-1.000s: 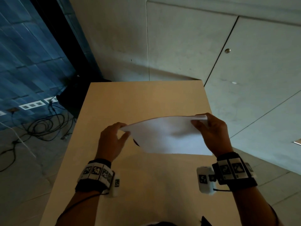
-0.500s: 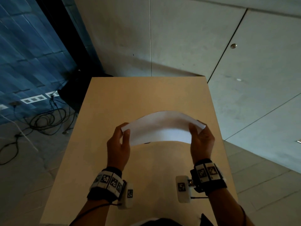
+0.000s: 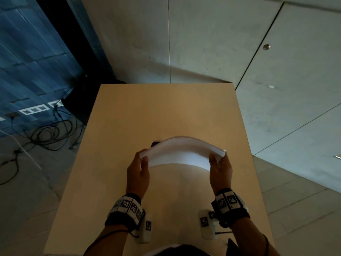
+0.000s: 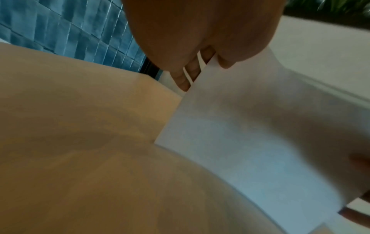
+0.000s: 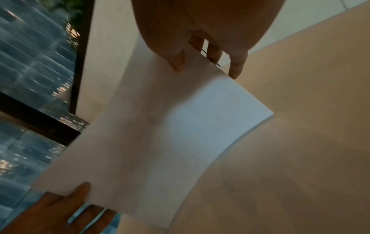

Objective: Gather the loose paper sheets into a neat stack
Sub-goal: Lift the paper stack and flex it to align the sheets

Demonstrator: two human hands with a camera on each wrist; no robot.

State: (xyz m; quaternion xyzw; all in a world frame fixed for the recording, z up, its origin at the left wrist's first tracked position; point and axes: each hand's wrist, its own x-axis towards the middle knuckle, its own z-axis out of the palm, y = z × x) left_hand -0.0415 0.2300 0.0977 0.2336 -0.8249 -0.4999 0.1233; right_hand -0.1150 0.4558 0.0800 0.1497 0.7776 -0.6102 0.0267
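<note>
A stack of white paper sheets hangs above the tan table, bowed upward in an arch. My left hand pinches its left short edge, thumb in front and fingers behind. My right hand pinches the right short edge the same way. In the left wrist view the paper stack runs away from my left hand. The right wrist view has the paper stack between my right hand and the other hand's thumb. Its lower long edge faces the tabletop.
A small dark object peeks out on the table behind the paper's left part. Black cables lie coiled on the floor to the left. The table's right edge drops off to a grey tiled floor.
The sheets went from lying nearly flat and spread to standing on edge in a tight arch. Both hands drew closer together and nearer to my body.
</note>
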